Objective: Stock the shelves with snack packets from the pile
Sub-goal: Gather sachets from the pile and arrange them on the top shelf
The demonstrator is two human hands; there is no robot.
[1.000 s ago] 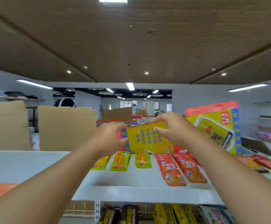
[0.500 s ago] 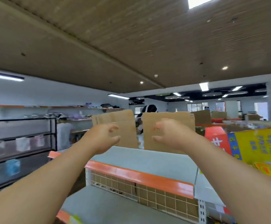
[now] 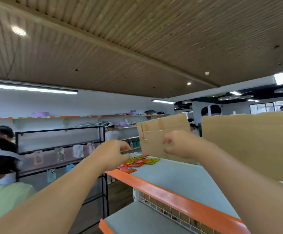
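Observation:
A small pile of red, orange and yellow snack packets lies at the far left end of the top shelf, a pale board with an orange front edge. My left hand hovers just left of the pile, fingers loosely curled and holding nothing. My right hand is raised above the shelf to the right of the pile, in front of a cardboard sheet. Its fingers are bent and apart, with nothing in them.
A second, larger cardboard sheet stands at the back right of the top shelf. A lower shelf sits beneath. A black wire rack with hanging pouches stands to the left. People stand at the far left and beyond the cardboard.
My view has swung left along the shelf. The yellow packet that both hands held one second ago is gone from them, and the pile of packets has come into sight.

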